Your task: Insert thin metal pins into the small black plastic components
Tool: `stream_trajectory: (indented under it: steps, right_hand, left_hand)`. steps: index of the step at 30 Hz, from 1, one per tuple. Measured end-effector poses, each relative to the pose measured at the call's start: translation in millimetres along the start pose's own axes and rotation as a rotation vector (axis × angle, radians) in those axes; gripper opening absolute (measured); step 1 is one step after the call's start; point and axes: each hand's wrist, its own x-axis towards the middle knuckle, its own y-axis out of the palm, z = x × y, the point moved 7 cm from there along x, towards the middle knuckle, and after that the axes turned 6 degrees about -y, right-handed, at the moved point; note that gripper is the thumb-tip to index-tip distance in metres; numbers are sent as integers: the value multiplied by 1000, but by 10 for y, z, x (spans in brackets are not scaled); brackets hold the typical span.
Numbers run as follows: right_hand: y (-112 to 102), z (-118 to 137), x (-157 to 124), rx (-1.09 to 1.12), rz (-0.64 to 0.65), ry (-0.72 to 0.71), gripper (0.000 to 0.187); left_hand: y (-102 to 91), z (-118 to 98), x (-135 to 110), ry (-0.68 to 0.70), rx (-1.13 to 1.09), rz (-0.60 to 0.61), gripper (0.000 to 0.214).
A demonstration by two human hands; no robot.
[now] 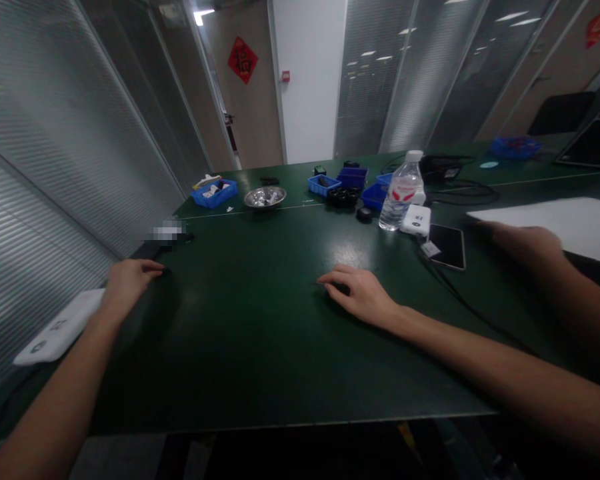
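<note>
My left hand point(126, 285) is at the table's left side, thumb and fingers pinched together at a small dark thing point(167, 271) too unclear to name. Close by that wrist lies a white box-like device point(60, 328) with a dark cable. Resting low over the middle of the green table point(240, 333), my right hand point(357, 293) has its thumb and forefinger brought together. Something thin may be at those fingertips, but it is too small to name. A black smartphone point(447, 247) lies to the right of that hand.
Another person's hand point(525, 243) is beside a white sheet point(570, 220) at right. A water bottle point(403, 193) stands near a white device point(416, 219) and cables. Farther back are a metal bowl point(265, 198), a blue basket point(215, 193) and several blue trays point(324, 187).
</note>
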Motion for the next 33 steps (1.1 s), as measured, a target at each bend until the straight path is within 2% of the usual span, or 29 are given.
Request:
stream_trajectory:
  steps: [11, 19, 28, 31, 33]
  right_hand:
    - [1, 6, 2, 1, 12, 6, 26]
    - [-16, 32, 5, -2, 23, 19, 26]
    - [-5, 27, 1, -5, 20, 3, 26]
    - [-5, 45, 9, -8, 20, 3, 27]
    - [-6, 60, 17, -10, 22, 1, 27]
  left_hand:
    - [39, -22, -11, 39, 69, -31, 31]
    - [67, -40, -13, 31, 90, -12, 32]
    - [14, -80, -32, 17, 77, 17, 34]
    - [15, -239, -82, 52, 44, 41, 33]
    - [51, -517, -160, 128, -40, 93, 32]
